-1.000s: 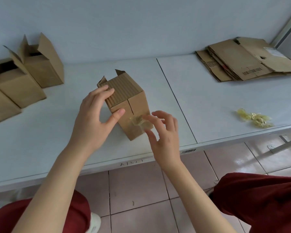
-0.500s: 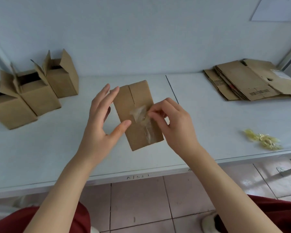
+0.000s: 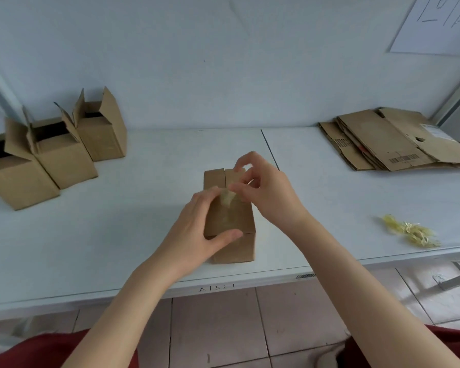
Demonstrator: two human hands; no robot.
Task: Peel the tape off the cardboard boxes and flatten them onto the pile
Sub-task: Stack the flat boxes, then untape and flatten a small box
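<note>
A small brown cardboard box [image 3: 235,251] stands on the white table [image 3: 133,224] near its front edge, its closed flaps facing up. My left hand [image 3: 197,232] grips the box from the left, thumb across its front top edge. My right hand [image 3: 263,192] pinches a crumpled strip of clear tape [image 3: 226,199] that is partly lifted off the flap seam. The pile of flattened cardboard [image 3: 391,140] lies at the back right of the table.
Three open cardboard boxes [image 3: 56,152] stand at the back left. A wad of peeled yellowish tape [image 3: 409,231] lies near the front right edge. A paper sheet [image 3: 436,22] hangs on the wall. Tiled floor shows below the table.
The box went from tilted up in my hands to standing on the table. My right hand has pulled the tape further along the seam, bunching it up. My left hand now clamps the box.
</note>
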